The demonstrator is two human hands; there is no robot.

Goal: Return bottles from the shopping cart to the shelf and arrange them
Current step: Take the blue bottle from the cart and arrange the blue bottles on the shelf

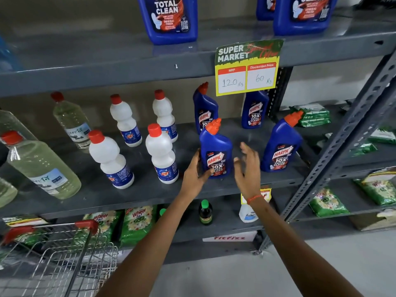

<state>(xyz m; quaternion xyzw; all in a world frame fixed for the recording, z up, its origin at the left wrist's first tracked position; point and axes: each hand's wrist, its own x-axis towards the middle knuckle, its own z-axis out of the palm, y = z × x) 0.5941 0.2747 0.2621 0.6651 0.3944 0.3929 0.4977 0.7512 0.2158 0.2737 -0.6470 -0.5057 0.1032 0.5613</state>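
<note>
A: Status of the head view, hands first?

B: Left hand (pixel 194 174) grips the front Harpic bottle (pixel 216 151) from the bottle's 9 o'clock side, thumb across the lower label and fingers behind it. Right hand (pixel 248 166) is spread wide, fingers apart, just beside the bottle at its 3 o'clock, not touching it and holding nothing.

A: Position of that bottle?

B: Upright on the middle shelf (pixel 150 189), near the front edge. A second Harpic bottle (pixel 282 144) stands at its 3 o'clock, beyond the right hand. Two more blue bottles stand at the rear, one at 12 o'clock (pixel 204 108) and one at 1 o'clock (pixel 255 110), the latter partly behind the price card (pixel 246 67).

A: Remaining stock?

B: Four white bottles with red caps (pixel 161 153) stand at 9 o'clock of the held bottle, in two rows. Clear bottles of pale liquid (pixel 42 166) stand further toward 9 o'clock. Large blue bottles (pixel 169 18) occupy the upper shelf at 12 o'clock.

A: Cart location?

B: Shopping cart (pixel 64 258) sits at 7 o'clock in the view, below shelf level; its contents cannot be told.
</note>
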